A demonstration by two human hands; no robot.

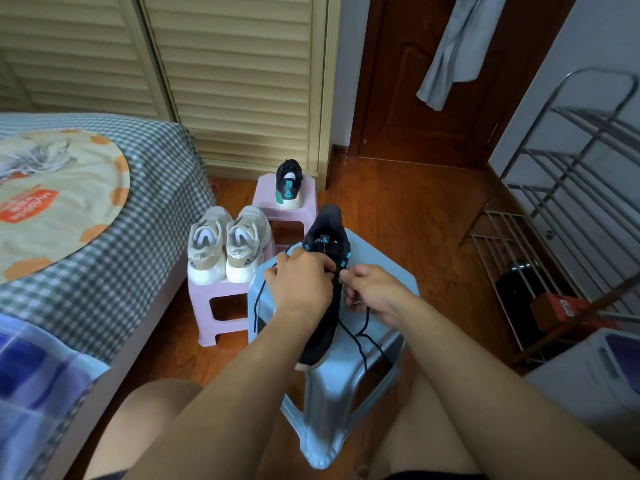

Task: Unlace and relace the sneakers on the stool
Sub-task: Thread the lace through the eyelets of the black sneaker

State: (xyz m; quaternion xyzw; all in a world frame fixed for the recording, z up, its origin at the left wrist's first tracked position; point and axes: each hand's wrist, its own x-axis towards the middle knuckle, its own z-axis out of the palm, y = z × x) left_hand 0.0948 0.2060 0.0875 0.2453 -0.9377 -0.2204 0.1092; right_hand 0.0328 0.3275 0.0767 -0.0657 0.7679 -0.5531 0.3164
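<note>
A black sneaker [327,237] with teal eyelets lies on a pale blue stool [377,344] in front of me, heel away. My left hand [299,284] covers its laced middle, fingers curled at the eyelets. My right hand [372,291] pinches the dark lace [363,341] just right of the tongue. Loose lace trails across the stool on both sides. The matching black sneaker [289,183] stands on a pink stool [308,202] farther back. A beige pair [227,245] sits on another pink stool [207,306] to the left.
A bed [114,216] with checked sheets fills the left. Louvred wardrobe doors [235,81] and a brown door [433,98] stand behind. A metal shoe rack [568,202] lines the right wall, with a white bin [595,386] near my right knee.
</note>
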